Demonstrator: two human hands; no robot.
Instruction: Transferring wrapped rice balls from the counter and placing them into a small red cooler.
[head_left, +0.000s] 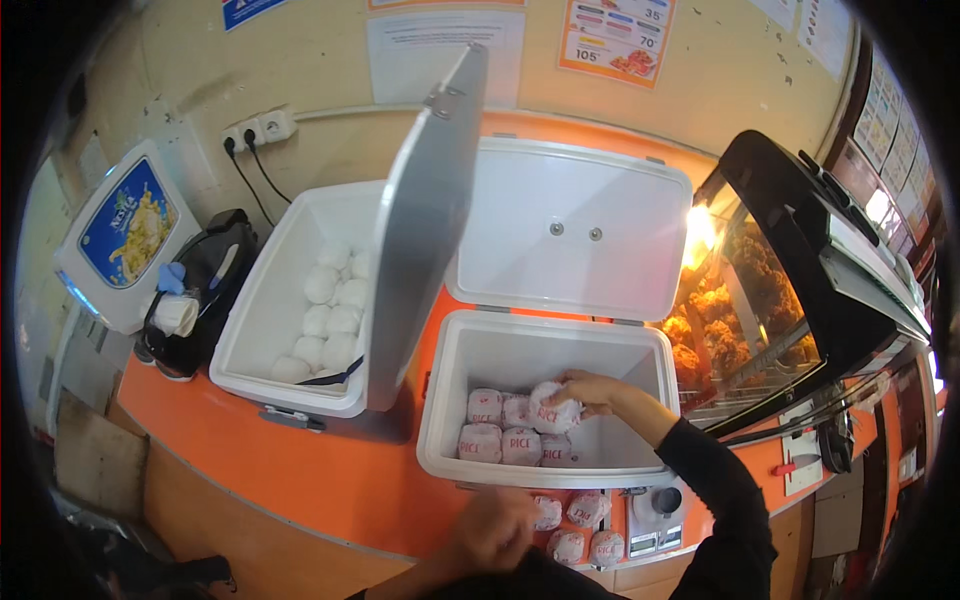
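My right hand (589, 391) is inside a white-lined cooler box (431, 420), its fingers closed around a paper-wrapped rice ball (553, 409). Several more wrapped portions marked RICE (480, 442) lie in the left part of that box, two layers or rows deep. In front of the box, my left hand (499, 529) is blurred over the orange counter, next to several wrapped rice portions (588, 508); whether its fingers hold anything cannot be told.
A second cooler (247, 337) with plain white balls (341, 319) stands left, its lid (427, 225) raised. A lit display case of fried chicken (720, 322) is at right. A small digital scale (654, 525) with a dark cup (666, 500) sits near the counter's front edge.
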